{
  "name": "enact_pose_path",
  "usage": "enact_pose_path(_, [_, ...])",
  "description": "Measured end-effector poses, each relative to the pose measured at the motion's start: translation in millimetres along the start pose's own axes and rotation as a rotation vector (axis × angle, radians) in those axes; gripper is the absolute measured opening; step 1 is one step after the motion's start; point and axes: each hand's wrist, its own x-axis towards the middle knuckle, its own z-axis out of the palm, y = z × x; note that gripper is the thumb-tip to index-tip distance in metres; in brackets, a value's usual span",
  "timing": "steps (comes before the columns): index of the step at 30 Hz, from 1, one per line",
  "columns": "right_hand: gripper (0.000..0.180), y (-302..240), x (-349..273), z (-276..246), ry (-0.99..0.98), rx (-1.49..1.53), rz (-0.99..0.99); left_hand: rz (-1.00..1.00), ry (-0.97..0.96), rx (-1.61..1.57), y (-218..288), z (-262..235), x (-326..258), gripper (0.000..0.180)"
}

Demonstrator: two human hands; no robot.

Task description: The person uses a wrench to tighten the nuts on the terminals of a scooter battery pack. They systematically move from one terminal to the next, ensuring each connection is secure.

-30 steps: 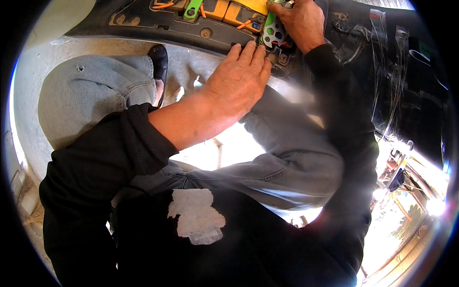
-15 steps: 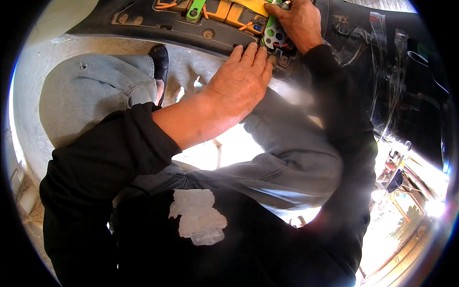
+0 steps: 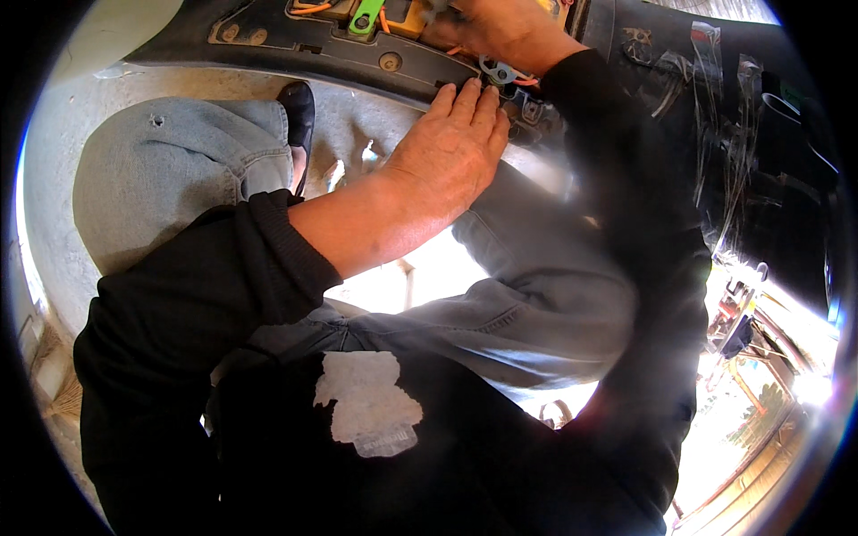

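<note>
While the dark moulded panel [image 3: 295,49] runs across the whole top of the view, its lower edge bends down toward the right and meets a black, tape-streaked body part [image 3: 760,152] that fills the upper right. Below that edge lies pale concrete floor [image 3: 80,170], and that's the only open room here: a grey strip on the left, beside the person's bent knee in faded jeans [image 3: 170,179] and a black shoe [image 3: 298,112] tucked just under the panel. The lap and black sleeves crowd everything lower down, so space around both hands is tight.

Now the left hand [image 3: 447,152]: it lies flat, fingers together and stretched out, palm down, fingertips touching the panel's lower edge right beside a small grey connector [image 3: 497,71] with orange wire [image 3: 527,82] looping out of it. It grips nothing; it simply presses there.

Up at the top rim, the right hand [image 3: 500,31] is curled over the panel's recess, just above that connector; its fingers are bent in, but what they pinch is hidden under the hand and cut by the frame, so I cannot tell.

Smaller bits: a bright green clip [image 3: 366,16] stands left of the right hand, an amber-yellow block [image 3: 407,18] sits between them, and a round fastener [image 3: 389,62] sits on the panel below.
</note>
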Motion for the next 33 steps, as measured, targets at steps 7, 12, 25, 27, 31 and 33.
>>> enact_pose_path(7, [0.032, -9, 2, -17, -0.020, -0.058, -0.159, 0.007, 0.008, -0.018, -3, -3, -2, 0.080])
enact_pose_path(12, [0.035, -20, -2, -16, 0.009, -0.028, -0.018, -0.005, 0.010, -0.017, -2, -1, -2, 0.075])
enact_pose_path(25, [0.038, -20, 3, -21, -0.019, 0.000, 0.031, -0.019, 0.042, -0.035, -2, 2, -2, 0.057])
enact_pose_path(27, [0.039, -18, 7, -12, 0.065, -0.050, 0.043, -0.033, 0.039, -0.029, -2, 4, -3, 0.056])
enact_pose_path(31, [0.040, -18, -3, -28, 0.213, -0.149, 0.339, 0.005, 0.058, -0.030, -1, 0, 2, 0.057])
enact_pose_path(33, [0.040, -4, -9, -18, 0.236, -0.114, 0.403, -0.021, 0.041, -0.023, -2, 2, -2, 0.057])
